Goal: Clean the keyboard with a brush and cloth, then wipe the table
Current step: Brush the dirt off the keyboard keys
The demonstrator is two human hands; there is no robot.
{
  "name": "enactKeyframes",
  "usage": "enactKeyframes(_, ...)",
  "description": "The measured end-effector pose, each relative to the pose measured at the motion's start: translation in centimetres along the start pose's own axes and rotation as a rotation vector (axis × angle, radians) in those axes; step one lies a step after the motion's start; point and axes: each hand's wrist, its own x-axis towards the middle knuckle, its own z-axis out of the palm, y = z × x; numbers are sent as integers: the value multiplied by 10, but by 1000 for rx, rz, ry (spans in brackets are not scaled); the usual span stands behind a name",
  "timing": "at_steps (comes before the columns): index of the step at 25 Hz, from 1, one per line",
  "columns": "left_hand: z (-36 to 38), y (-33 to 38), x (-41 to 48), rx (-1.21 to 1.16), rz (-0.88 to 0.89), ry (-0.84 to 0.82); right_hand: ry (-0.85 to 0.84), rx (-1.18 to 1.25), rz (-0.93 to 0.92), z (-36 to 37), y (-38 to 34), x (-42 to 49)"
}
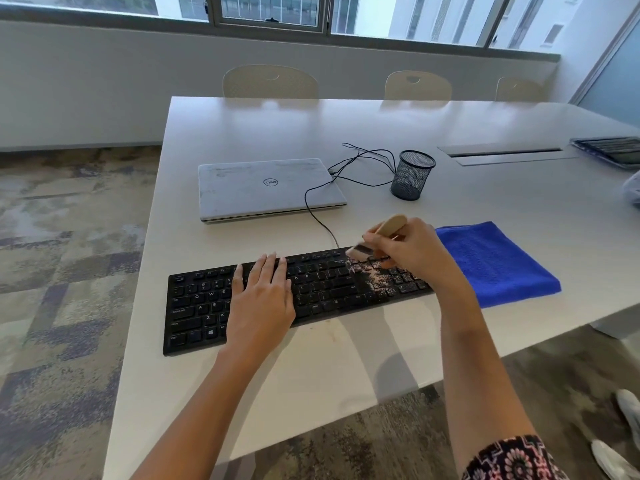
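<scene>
A black keyboard lies across the near part of the white table. Pale crumbs and dust cover its right-hand keys. My left hand rests flat on the middle keys with straight fingers. My right hand grips a small wooden-handled brush, whose bristles touch the top right keys. A folded blue cloth lies on the table just right of the keyboard.
A closed grey laptop sits behind the keyboard, with black cables beside it. A black mesh pen cup stands to its right. Another keyboard lies at the far right. Chairs line the far edge.
</scene>
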Motion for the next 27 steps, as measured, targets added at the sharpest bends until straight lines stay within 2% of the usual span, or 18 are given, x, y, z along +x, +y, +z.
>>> enactKeyframes(8,0,0,1,3,-2,8,60,-102,-141,39,-9,-2)
enactKeyframes(15,1,0,1,-3,-2,3,-52,-305,-31,14,-7,-9)
enactKeyframes(17,0,0,1,-7,-1,4,-44,-277,-9,7,-5,-9)
enactKeyframes(21,0,0,1,-16,2,11,91,-213,-70,12,-12,0)
enactKeyframes(27,-1,1,1,-11,1,-1,40,-228,-115,33,-15,-3)
